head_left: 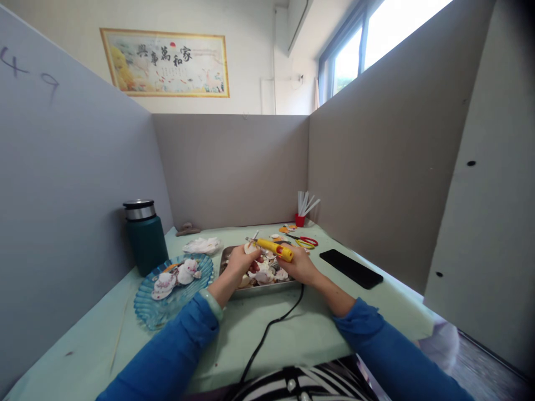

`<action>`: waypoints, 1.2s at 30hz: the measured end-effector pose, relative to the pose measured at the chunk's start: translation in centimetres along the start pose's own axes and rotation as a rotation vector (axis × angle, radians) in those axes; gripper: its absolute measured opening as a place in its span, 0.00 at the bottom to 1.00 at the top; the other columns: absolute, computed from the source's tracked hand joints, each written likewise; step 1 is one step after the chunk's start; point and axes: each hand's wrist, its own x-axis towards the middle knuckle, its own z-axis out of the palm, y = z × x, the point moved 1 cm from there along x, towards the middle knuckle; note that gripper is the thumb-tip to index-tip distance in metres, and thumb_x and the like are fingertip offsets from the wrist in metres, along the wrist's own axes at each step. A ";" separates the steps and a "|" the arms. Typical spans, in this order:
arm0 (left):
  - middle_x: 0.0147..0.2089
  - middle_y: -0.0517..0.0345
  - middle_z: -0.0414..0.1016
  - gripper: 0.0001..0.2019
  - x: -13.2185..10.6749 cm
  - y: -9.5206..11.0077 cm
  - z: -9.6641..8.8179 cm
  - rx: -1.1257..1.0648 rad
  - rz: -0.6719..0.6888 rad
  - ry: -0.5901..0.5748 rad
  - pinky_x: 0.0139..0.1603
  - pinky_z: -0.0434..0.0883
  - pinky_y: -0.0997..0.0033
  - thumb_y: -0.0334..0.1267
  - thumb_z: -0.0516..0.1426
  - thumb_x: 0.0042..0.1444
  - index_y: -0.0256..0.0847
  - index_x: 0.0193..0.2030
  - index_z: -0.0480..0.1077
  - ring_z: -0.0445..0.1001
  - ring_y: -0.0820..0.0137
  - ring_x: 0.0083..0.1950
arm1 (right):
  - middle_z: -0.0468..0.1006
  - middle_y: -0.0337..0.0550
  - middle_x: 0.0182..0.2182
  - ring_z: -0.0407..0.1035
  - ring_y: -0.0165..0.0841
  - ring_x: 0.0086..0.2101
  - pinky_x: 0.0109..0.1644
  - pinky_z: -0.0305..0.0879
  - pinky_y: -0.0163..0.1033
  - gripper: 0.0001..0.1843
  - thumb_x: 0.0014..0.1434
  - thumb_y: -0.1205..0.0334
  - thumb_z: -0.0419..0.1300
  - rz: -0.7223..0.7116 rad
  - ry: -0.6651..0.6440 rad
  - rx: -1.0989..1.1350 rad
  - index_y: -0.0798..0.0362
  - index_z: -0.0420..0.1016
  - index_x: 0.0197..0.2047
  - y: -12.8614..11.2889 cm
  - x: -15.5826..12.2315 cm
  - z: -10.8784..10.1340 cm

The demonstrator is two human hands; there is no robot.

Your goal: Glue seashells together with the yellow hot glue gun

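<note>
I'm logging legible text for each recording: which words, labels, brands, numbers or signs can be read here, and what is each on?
"4 9": handwritten on the left partition.
"家和萬事興": large characters on the wall poster, read right to left.
Too small to read: the finer writing beneath those characters.
No readable label or brand shows on the yellow glue gun or the bottle.

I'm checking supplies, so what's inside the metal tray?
The metal tray holds a heap of mostly pale shells. The left hand, right hand and yellow tool hide part of the heap; whatever lies beneath its top layer cannot be seen.
</note>
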 end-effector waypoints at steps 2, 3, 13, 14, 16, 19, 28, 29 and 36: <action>0.19 0.60 0.70 0.11 0.0 0.1 0.0 -0.004 0.001 -0.005 0.17 0.61 0.78 0.40 0.63 0.47 0.36 0.26 0.67 0.64 0.78 0.15 | 0.70 0.35 0.23 0.64 0.30 0.25 0.30 0.59 0.33 0.05 0.51 0.65 0.55 -0.001 0.003 0.001 0.52 0.71 0.33 0.1 0.0 0.0; 0.19 0.61 0.70 0.11 0.0 0.1 0.0 -0.003 0.004 -0.007 0.17 0.61 0.78 0.40 0.63 0.47 0.36 0.26 0.67 0.64 0.78 0.15 | 0.70 0.35 0.23 0.63 0.30 0.24 0.29 0.59 0.33 0.05 0.51 0.65 0.55 -0.003 0.005 -0.001 0.52 0.71 0.33 0.1 0.0 0.0; 0.21 0.59 0.72 0.11 -0.1 0.2 0.0 0.015 -0.001 -0.002 0.17 0.60 0.79 0.40 0.64 0.47 0.36 0.27 0.67 0.64 0.79 0.15 | 0.70 0.36 0.24 0.63 0.30 0.25 0.31 0.59 0.34 0.06 0.51 0.64 0.55 0.003 0.001 -0.018 0.52 0.71 0.33 0.2 0.0 0.1; 0.21 0.59 0.72 0.11 -0.1 0.2 0.1 0.017 -0.001 -0.003 0.16 0.60 0.79 0.40 0.64 0.47 0.36 0.27 0.67 0.64 0.78 0.15 | 0.70 0.36 0.24 0.63 0.30 0.25 0.31 0.59 0.34 0.06 0.51 0.64 0.55 0.006 0.001 -0.016 0.52 0.71 0.33 0.2 0.0 0.1; 0.21 0.58 0.73 0.11 -0.1 0.1 0.1 0.019 0.000 -0.008 0.16 0.60 0.79 0.40 0.64 0.47 0.36 0.27 0.67 0.65 0.78 0.15 | 0.70 0.35 0.24 0.63 0.30 0.25 0.31 0.59 0.34 0.05 0.51 0.64 0.55 0.007 0.003 -0.014 0.52 0.71 0.33 0.2 0.1 0.0; 0.23 0.57 0.74 0.11 0.0 -0.1 0.1 0.022 0.005 -0.021 0.16 0.60 0.79 0.40 0.64 0.46 0.35 0.28 0.67 0.65 0.78 0.15 | 0.69 0.36 0.25 0.64 0.30 0.26 0.31 0.59 0.34 0.05 0.51 0.64 0.55 0.001 0.001 -0.014 0.53 0.70 0.33 -0.1 0.1 0.0; 0.19 0.60 0.70 0.08 -0.2 0.2 0.1 0.017 0.005 -0.013 0.16 0.59 0.79 0.36 0.61 0.48 0.35 0.27 0.67 0.64 0.78 0.15 | 0.68 0.36 0.25 0.63 0.30 0.26 0.31 0.58 0.34 0.05 0.52 0.64 0.55 -0.005 0.002 -0.016 0.53 0.70 0.33 0.0 0.0 0.0; 0.18 0.61 0.69 0.08 -0.2 0.2 0.1 0.014 0.003 -0.011 0.16 0.59 0.79 0.37 0.61 0.48 0.35 0.26 0.67 0.64 0.78 0.14 | 0.69 0.36 0.25 0.62 0.30 0.26 0.31 0.58 0.33 0.05 0.52 0.64 0.55 -0.005 0.002 -0.016 0.53 0.70 0.33 0.1 0.0 0.0; 0.19 0.61 0.70 0.07 0.1 -0.1 -0.1 -0.007 0.017 0.008 0.17 0.61 0.79 0.36 0.60 0.49 0.36 0.27 0.67 0.64 0.78 0.14 | 0.68 0.35 0.24 0.62 0.30 0.25 0.30 0.57 0.34 0.05 0.51 0.64 0.55 0.002 -0.011 -0.009 0.52 0.70 0.33 0.2 0.0 0.1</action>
